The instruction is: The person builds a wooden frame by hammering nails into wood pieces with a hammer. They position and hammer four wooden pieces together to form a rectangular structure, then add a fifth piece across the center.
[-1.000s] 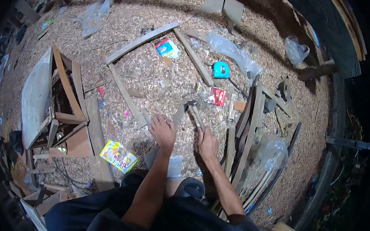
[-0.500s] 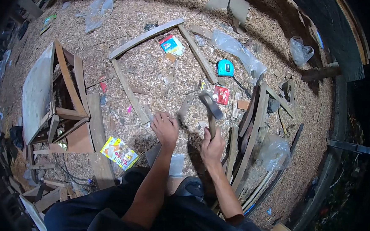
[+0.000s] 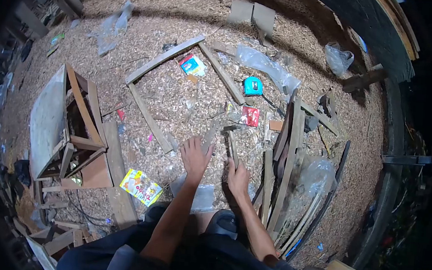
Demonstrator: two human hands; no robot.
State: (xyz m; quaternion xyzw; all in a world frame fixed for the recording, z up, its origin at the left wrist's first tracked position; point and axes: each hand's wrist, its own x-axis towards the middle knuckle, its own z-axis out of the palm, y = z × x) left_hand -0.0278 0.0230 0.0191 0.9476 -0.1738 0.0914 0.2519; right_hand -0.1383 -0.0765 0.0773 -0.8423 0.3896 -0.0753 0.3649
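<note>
My right hand (image 3: 238, 178) is wrapped round the wooden handle of a hammer (image 3: 232, 145), whose head is low over the wood chips. My left hand (image 3: 195, 158) has its fingers spread over the ground, beside a thin wooden piece (image 3: 209, 136); whether it touches that piece I cannot tell. Ahead lies a three-sided frame of wooden strips (image 3: 150, 118), open toward me. A teal tape measure (image 3: 252, 86) and a red packet (image 3: 250, 116) sit to the right of the frame.
A wooden structure with a pale panel (image 3: 46, 119) stands at the left. A yellow packet (image 3: 141, 187) lies near my feet. Long wooden strips (image 3: 287, 164) are piled at the right, beside clear plastic (image 3: 318, 177). A board (image 3: 119, 173) lies left of the packet.
The hammer has come down from its raised position. My left hand's fingers have spread from a curled pose. The view has shifted slightly.
</note>
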